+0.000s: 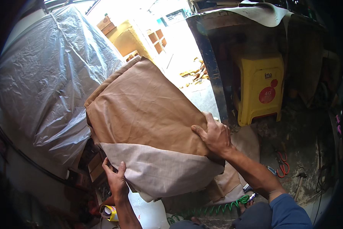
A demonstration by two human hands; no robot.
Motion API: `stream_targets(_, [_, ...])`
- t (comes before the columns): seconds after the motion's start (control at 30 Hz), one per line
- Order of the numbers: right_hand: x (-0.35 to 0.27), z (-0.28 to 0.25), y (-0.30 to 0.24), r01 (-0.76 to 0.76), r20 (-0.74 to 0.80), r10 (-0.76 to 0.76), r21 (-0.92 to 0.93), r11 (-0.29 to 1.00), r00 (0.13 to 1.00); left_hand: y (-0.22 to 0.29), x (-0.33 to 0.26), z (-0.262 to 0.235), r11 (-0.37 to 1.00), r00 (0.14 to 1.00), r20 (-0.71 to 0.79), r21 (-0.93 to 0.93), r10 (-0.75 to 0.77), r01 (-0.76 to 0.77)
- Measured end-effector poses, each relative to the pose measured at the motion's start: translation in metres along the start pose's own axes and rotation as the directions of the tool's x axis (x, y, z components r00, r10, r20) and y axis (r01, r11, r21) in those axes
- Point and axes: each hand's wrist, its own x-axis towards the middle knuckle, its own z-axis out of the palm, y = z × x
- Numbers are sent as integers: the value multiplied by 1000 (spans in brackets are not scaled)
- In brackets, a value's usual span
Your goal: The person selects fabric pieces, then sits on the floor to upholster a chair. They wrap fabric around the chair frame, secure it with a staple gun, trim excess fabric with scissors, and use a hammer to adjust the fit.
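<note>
Two bare hands hold one brown leather cover with a pale cloth flap across its near end. The left hand (116, 179) is partly open at the near left corner, its thumb against the pale cloth flap (163, 170) and its fingers at the edge. The right hand (217, 137) is curled on the right edge, thumb lying on the brown leather. The leather cover (144, 107) lies between and ahead of the hands, tilted, most of it reaching beyond them toward the upper left.

Its far left edge, a rolled one, overlaps one large plastic sheet (60, 84) in view; I cannot tell whether they touch. Along its far right edge there is more room: a strip of bright floor (200, 95) runs between it and the blue leg of one desk (210, 57). Under the desk stands one yellow stool (260, 89).

To the right of the right forearm lie one pair of red-handled pliers (283, 168) and one hammer (300, 181). One green coiled hose (217, 209) runs below the cover, near the person's legs.
</note>
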Motion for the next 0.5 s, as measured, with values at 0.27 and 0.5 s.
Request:
stream_targets(0.27, [28,17,0,8,-29,-11,-125,992,1000,74,14,49,-53,727,549,811,414,-582])
stream_targets(0.5, [45,42,6,-14,-49,9,-103,995,999,49,62,88,325,624,781,593,-13,-737])
